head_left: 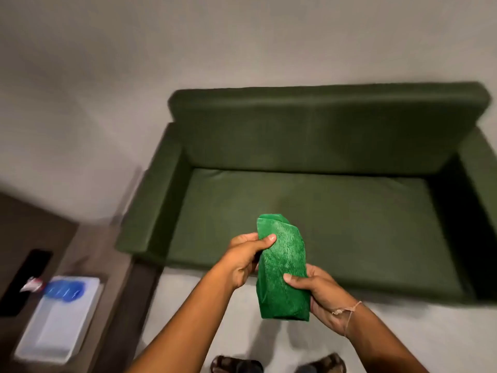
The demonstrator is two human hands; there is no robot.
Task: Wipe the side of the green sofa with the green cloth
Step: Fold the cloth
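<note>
A dark green sofa [309, 211] stands against the wall in front of me, its left armrest [150, 200] and right armrest [481, 179] both in view. I hold a bright green cloth [282, 267], folded into a long pad, upright over the sofa's front edge. My left hand [244, 257] pinches its upper left side with thumb on top. My right hand [322, 294] grips its lower right side, a thread bracelet on that wrist. The cloth does not touch the sofa.
A brown side table [35, 232] stands left of the sofa with a dark slot, a white tray [61, 321], a blue object [64, 290] and a small wrapper [32, 284]. Pale floor [188, 292] lies before the sofa. My sandalled feet [277, 364] show below.
</note>
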